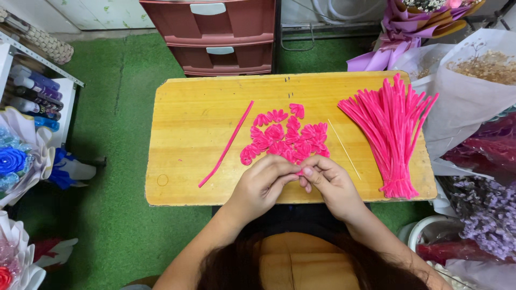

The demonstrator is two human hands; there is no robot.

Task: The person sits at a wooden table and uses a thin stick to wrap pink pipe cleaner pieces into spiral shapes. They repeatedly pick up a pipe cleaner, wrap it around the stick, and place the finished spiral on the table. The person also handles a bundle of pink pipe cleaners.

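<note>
Green carpet (123, 177) runs under a small wooden table (188, 123), with a shelf of bottles (32, 94) and a blue paper flower (11, 160) at the far left and a maroon drawer unit (215, 35) behind. On the tabletop, from the left, lie one straight pink pipe cleaner (227, 145), a heap of folded pink pipe-cleaner petals (285, 137), a thin wooden stick (344, 149) and a thick bundle of pink pipe cleaners (389, 129) — wrapped bouquets (473, 91) crowd the right edge. At the near edge the left hand (263, 185) and right hand (330, 182) meet, fingers curled and pinched together on a small pink pipe-cleaner piece (299, 172) — mostly hidden between the fingertips.
</note>
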